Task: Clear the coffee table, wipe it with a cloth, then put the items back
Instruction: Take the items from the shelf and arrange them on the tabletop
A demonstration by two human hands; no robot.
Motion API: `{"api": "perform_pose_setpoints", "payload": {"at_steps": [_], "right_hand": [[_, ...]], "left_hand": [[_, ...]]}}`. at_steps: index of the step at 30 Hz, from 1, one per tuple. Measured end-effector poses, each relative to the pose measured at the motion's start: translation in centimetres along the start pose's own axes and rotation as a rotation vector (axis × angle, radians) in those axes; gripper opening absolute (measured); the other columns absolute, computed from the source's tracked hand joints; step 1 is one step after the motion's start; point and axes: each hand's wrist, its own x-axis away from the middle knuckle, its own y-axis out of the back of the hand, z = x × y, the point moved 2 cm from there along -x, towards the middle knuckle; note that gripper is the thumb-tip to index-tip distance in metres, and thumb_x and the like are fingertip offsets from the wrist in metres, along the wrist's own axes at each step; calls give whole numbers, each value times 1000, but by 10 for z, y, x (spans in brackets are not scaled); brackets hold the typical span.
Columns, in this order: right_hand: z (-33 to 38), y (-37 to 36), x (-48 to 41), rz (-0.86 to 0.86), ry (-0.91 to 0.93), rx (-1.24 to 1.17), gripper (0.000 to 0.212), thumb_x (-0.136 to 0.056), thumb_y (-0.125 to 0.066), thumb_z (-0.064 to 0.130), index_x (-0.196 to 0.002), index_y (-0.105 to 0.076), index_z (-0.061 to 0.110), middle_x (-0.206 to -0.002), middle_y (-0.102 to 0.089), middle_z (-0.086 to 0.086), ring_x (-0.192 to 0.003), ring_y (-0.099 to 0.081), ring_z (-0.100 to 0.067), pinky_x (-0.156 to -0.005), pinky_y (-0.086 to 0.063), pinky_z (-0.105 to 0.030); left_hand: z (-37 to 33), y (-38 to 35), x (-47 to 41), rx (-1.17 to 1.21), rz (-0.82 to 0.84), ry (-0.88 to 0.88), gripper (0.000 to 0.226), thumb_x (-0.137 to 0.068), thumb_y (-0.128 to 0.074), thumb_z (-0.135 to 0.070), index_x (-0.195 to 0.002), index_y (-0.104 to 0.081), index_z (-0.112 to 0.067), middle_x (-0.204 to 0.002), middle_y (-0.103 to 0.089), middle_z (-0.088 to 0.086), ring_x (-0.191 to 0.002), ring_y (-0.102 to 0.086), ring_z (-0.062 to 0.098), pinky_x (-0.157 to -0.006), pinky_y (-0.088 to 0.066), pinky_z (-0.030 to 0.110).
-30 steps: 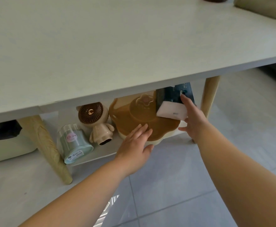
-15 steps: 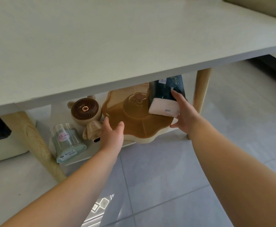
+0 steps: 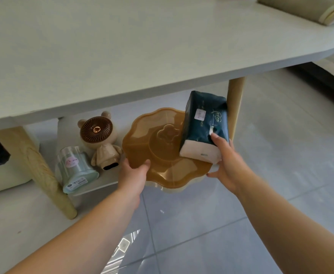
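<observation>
A brown flower-shaped tray [image 3: 162,167] with a cream base juts out past the front of the low shelf [image 3: 102,182] under the white coffee table [image 3: 142,46]. My left hand [image 3: 133,173] grips the tray's left rim, thumb on top. A dark blue tissue pack [image 3: 203,123] lies on the tray's right side. My right hand [image 3: 226,163] holds the tray's right rim from below, with the thumb pressing on the pack.
On the shelf, left of the tray, stand a beige bear-shaped fan [image 3: 101,139] and a clear green container [image 3: 75,169]. Wooden table legs [image 3: 43,175] stand at left and at right behind the pack. A cushion edge [image 3: 300,8] lies at the top right. Grey floor tiles [image 3: 261,194] are below.
The tray with the tissue pack has slid forward out from under the table. My left hand moved to the tray's left rim and took hold of it.
</observation>
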Motion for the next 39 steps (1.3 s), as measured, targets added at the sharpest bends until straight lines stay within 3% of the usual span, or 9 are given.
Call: {"api": "perform_pose_setpoints", "payload": {"at_steps": [4,7,11,15,17,26,29,34,39], "right_hand": [[-5,2,9,35,26,-1,72,-77,-57,46,-137,-17,42,-132,-41,-4,-111,-41,-25,-93,-35,-60],[-7,2,19,72,47,22,70,-78,-58,44,-135,-18,44,-133,-41,-1,-109,-42,-22,-89,-37,-56],[-13,3,32,106,71,41,67,-77,-58,44,-132,-19,47,-134,-40,2,-116,-42,-22,-83,-37,-49],[-22,12,50,115,66,13,90,-49,-62,56,-129,-21,47,-131,-41,2,-115,-44,-22,-84,-39,-50],[-26,19,57,106,81,3,91,-43,-62,57,-124,-23,48,-129,-44,4,-113,-46,-21,-84,-40,-50],[-24,57,82,8,136,10,71,-46,-60,54,-112,-35,48,-124,-51,5,-114,-48,-22,-91,-41,-56],[-19,74,93,-38,153,-6,53,-51,-58,50,-101,-39,51,-113,-52,12,-112,-49,-20,-90,-42,-57],[-15,97,107,-116,166,-47,53,-55,-53,46,-105,-37,46,-109,-54,10,-104,-52,-18,-90,-41,-58],[-18,104,116,-145,169,-79,38,-57,-53,45,-93,-41,49,-108,-55,9,-101,-53,-15,-86,-42,-54]], "left_hand": [[5,7,0,119,-6,31,53,-85,-57,-22,-132,-34,-29,-111,-46,-3,-102,-47,24,-92,-43,45],[15,16,3,209,7,45,51,-83,-59,-16,-128,-38,-29,-110,-48,-2,-95,-46,21,-76,-43,40],[27,28,9,240,104,120,57,-81,-61,-15,-131,-36,-22,-112,-54,7,-95,-50,26,-74,-43,37],[26,34,13,209,177,93,64,-76,-65,-10,-131,-34,-21,-89,-61,2,-76,-54,19,-63,-44,31],[31,35,16,176,221,98,68,-73,-66,-9,-132,-34,-19,-85,-63,3,-72,-56,18,-61,-44,30],[33,12,40,79,464,105,92,-50,-70,-17,-135,-33,-13,-92,-67,6,-74,-65,18,-61,-50,28],[32,-1,48,64,528,111,89,-53,-70,-15,-134,-34,-13,-86,-68,4,-59,-68,11,-51,-54,22],[30,-23,55,43,584,128,60,-71,-65,-4,-124,-40,-19,-63,-73,-6,-53,-67,9,-48,-54,21],[30,-30,60,27,581,122,70,-67,-68,-6,-128,-37,-21,-72,-73,-2,-58,-67,11,-49,-55,22]]}}
